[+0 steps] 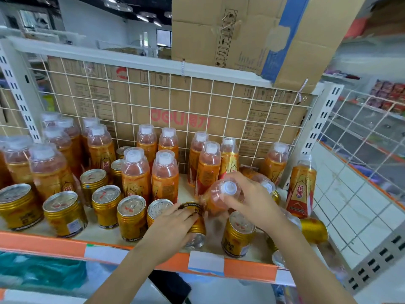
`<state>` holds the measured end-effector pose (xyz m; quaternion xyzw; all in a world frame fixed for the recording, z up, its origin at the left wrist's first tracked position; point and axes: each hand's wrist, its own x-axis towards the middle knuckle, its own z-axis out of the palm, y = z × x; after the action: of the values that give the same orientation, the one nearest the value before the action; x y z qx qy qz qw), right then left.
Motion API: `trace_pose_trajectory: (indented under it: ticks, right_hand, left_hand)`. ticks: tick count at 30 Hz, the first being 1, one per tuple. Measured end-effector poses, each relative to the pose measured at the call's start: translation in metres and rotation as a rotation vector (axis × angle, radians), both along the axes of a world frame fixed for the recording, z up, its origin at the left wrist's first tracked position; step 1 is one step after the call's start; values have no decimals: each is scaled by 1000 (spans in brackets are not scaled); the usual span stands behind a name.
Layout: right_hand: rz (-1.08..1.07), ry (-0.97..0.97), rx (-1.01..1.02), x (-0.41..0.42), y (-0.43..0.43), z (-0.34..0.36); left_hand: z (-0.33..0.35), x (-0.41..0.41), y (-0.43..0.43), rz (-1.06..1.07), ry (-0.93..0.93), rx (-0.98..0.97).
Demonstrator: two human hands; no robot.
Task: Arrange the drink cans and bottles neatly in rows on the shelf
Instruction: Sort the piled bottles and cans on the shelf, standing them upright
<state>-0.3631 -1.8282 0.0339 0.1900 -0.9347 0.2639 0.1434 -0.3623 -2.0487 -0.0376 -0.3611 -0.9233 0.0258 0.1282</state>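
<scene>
Several orange drink bottles [136, 172] with clear caps stand along the back of the shelf [140, 251]. Gold cans [65, 213] stand in a row at the front left. My left hand [173, 229] grips a gold can [197, 232] lying on its side near the shelf's front edge. My right hand [252, 202] holds a tilted bottle [219, 194] whose cap points toward me. An upright can [237, 234] stands just below my right hand. At the far right one can [314, 230] lies on its side and a bottle [301, 189] stands at the shelf's right end.
A white wire grid [197, 110] backs the shelf, with cardboard boxes [241, 29] behind and above it. White slotted uprights [17, 88] frame both ends. An orange price strip runs along the front edge. Another wire shelf [361, 132] stands at the right.
</scene>
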Motion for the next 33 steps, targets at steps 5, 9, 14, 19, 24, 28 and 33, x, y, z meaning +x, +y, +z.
trace_pose_trajectory:
  ticks: [5,9,14,19,24,28,33]
  right_hand:
    - [-30,-58,46,-15,3,14]
    - [-25,-57,75,-22,0,18]
    - [-31,-96,59,-25,1,19]
    - [-38,-126,31,-32,2,17]
    - [-18,-131,-30,-36,4,12]
    - [-8,-119,-77,-38,4,8]
    - [-8,-101,-99,-42,1,0]
  left_hand:
    - [4,-8,7,60,-34,8]
    - [19,-16,11,97,-103,12]
    - [35,-33,22,193,-167,11]
    - [41,-51,23,318,-210,87]
    - [35,-54,16,268,-309,326]
    - [34,-50,4,205,-557,284]
    - [33,-40,4,180,-517,226]
